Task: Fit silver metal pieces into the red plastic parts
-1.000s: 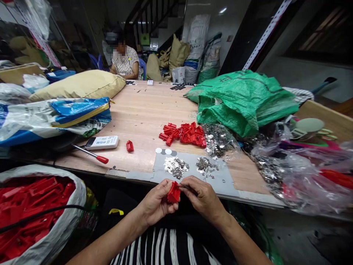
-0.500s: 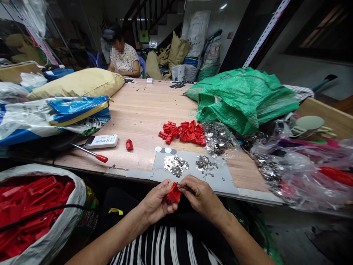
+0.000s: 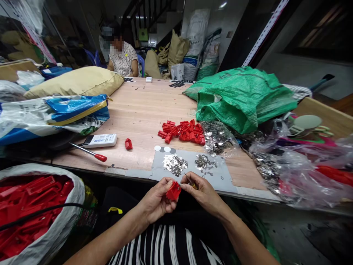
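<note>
Two bare hands work close together at the lower middle of the head view, and clock directions run from there. The left hand (image 3: pixel 161 198), its forearm slanting in from seven o'clock, pinches a red part (image 3: pixel 173 192) between thumb and curled fingers, just off the table's near edge. From five o'clock comes the right hand (image 3: pixel 204 192), wrist bent inward, gripping a slim tool (image 3: pixel 194 185) whose point aims toward eleven. Its thumb and forefinger meet at the red part's edge; whether they pinch anything small, I cannot tell.

At twelve, a silvery heap (image 3: pixel 175 165) lies on a grey sheet (image 3: pixel 157 170), with a red pile (image 3: pixel 190 132) beyond. Near one o'clock sit a clear bag (image 3: pixel 217 137) of metal bits and a bulky green sack (image 3: pixel 242 99). Toward ten are a lone red piece (image 3: pixel 128 144) and a red-tipped lever (image 3: pixel 99 157); at nine, a white sack (image 3: pixel 80 186) brims with red parts. A person (image 3: pixel 125 60) sits at eleven, across the table (image 3: pixel 129 114).

The part is glossy, angular and hollowed; the tool's handle looks yellowish, the tabletop pale and wood-grained, the green sack crinkled.
</note>
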A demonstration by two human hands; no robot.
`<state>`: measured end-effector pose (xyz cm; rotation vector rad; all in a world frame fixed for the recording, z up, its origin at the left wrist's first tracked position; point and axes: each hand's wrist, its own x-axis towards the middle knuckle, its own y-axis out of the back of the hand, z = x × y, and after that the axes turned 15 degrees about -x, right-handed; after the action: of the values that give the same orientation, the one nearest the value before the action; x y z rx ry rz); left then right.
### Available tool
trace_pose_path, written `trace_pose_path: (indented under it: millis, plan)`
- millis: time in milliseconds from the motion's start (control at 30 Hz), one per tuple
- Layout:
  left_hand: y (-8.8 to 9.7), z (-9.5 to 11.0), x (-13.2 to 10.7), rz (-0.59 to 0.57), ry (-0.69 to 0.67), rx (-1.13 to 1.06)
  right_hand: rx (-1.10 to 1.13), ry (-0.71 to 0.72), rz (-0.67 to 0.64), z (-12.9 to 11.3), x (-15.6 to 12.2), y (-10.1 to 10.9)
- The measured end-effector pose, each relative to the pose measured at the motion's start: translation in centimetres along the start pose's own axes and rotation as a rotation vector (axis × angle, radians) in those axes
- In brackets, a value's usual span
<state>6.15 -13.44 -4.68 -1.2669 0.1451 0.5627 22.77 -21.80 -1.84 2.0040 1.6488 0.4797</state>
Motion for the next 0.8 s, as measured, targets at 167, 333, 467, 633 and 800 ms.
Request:
trace_pose_path:
  millis: [167, 333, 467, 633, 800]
  plan:
    - [-0.3, 0.2, -0.2, -0.021, -0.009, 0.056, 0.089, -0.039, -0.042, 0.2, 0.1, -0.8]
    - [0.1, 0.1, -0.1, -0.031, -0.013, 0.118, 0.190, -0.072, -0.098, 0.6, -0.5, -1.7]
    - [0.6, -0.4, 0.0, -0.034, 0.007, 0.158, 0.058, -0.020, -0.025, 0.6, -1.1, -2.3]
    - [0.2, -0.2, 0.0, 0.004, 0.005, 0.219, 0.078, -0.042, 0.018, 0.9, -1.1, -2.4]
    - [-0.7, 0.7, -0.6, 0.038, -0.405, 0.561, 0.220, -0.112, 0.072, 1.3, -0.6, -3.0]
